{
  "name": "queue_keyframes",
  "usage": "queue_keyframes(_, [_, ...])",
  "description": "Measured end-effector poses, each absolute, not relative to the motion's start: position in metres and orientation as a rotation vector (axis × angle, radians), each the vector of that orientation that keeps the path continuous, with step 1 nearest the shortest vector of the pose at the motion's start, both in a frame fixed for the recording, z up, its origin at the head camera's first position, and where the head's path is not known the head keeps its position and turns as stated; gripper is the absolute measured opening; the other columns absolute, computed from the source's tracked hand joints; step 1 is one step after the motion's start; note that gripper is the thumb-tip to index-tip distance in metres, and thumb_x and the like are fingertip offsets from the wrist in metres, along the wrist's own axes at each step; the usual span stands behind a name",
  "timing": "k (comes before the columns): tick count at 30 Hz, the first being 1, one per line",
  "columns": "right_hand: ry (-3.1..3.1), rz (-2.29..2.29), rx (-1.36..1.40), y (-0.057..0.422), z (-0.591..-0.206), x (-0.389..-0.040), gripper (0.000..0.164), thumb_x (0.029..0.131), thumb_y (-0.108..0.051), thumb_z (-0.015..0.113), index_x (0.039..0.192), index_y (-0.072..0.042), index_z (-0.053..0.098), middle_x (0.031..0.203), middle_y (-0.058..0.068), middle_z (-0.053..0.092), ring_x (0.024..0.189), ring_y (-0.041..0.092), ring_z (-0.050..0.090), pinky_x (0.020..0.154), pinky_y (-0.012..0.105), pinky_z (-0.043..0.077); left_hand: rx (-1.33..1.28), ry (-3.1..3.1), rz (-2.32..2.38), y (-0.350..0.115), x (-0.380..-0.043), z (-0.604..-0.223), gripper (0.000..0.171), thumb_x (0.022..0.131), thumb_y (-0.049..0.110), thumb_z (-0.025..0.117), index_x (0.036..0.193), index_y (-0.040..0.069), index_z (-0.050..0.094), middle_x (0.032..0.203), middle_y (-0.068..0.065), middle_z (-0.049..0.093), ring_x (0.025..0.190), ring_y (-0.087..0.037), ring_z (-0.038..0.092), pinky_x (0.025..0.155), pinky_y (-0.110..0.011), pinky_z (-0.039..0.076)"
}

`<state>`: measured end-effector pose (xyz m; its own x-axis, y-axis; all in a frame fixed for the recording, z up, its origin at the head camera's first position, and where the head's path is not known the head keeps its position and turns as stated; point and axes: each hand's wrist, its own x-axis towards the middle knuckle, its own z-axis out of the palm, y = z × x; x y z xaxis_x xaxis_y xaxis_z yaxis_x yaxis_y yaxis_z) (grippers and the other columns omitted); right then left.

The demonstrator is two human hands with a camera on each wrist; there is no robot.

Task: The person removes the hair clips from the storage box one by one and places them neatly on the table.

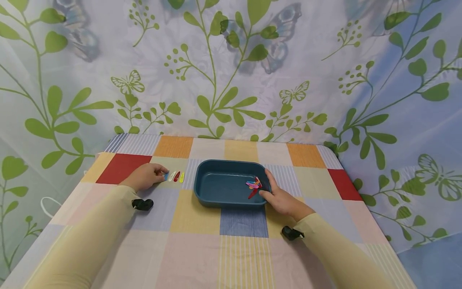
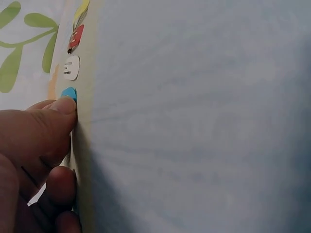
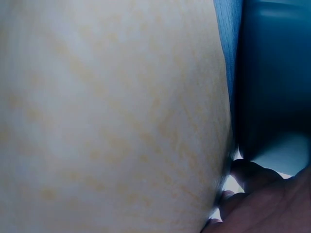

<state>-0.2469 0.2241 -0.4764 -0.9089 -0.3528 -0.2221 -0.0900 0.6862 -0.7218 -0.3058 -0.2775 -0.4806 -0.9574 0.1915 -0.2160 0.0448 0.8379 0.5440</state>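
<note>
My left hand point(image 1: 146, 176) pinches a blue hair clip point(image 1: 166, 176) between thumb and fingertips, low over the tablecloth; in the left wrist view the clip's blue end point(image 2: 69, 93) shows above the thumb. Right of it, a white clip point(image 1: 172, 176), a red clip point(image 1: 177, 176) and a yellow clip point(image 1: 182, 177) lie side by side in a row. My right hand point(image 1: 283, 197) grips the right end of a dark teal rectangular box point(image 1: 216, 204), thumb over its rim. Several colourful hair clips point(image 1: 254, 184) lie inside, at the box's right end.
A patchwork-patterned cloth point(image 1: 195, 257) covers the table. Behind the table hangs a curtain point(image 1: 231, 80) printed with leaves and butterflies. Black wrist cameras point(image 1: 142, 204) are strapped at both sleeves. A white cable point(image 1: 47, 206) loops beyond the table's left edge.
</note>
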Motion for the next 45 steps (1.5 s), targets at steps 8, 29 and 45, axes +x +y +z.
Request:
queue_keyframes(8, [2.548, -1.048, -0.339, 0.225, -0.478, -0.248, 0.085, 0.111, -0.041, 0.044, 0.168, -0.025, -0.017, 0.176, 0.023, 0.003, 0.157, 0.053, 0.023, 0.126, 0.069, 0.018, 0.195, 2.749, 0.724, -0.283, -0.308, -0.475, 0.042, 0.098, 0.026, 0.071, 0.137, 0.012, 0.068, 0.108, -0.007, 0.068, 0.098, -0.025, 0.059, 0.077, -0.031, 0.050])
queue_keyframes(29, [2.567, -0.983, -0.328, 0.228, -0.481, -0.247, 0.084, 0.111, -0.046, 0.044, 0.167, -0.031, -0.018, 0.167, 0.032, 0.029, 0.109, 0.036, 0.073, 0.109, 0.065, 0.045, 0.550, 2.674, 1.188, -0.193, -0.305, -0.421, 0.045, 0.101, 0.024, 0.072, 0.143, 0.012, 0.064, 0.135, -0.013, 0.071, 0.125, -0.031, 0.069, 0.108, -0.052, 0.053])
queue_keyframes(45, [2.541, -1.046, -0.343, 0.229, -0.480, -0.247, 0.086, 0.111, -0.046, 0.045, 0.167, -0.031, -0.019, 0.176, 0.022, 0.004, 0.156, 0.051, 0.027, 0.125, 0.068, 0.021, 0.765, 2.522, 1.137, -0.121, -0.311, -0.413, 0.049, 0.101, 0.024, 0.072, 0.147, 0.009, 0.061, 0.147, -0.013, 0.065, 0.131, -0.028, 0.065, 0.108, -0.046, 0.054])
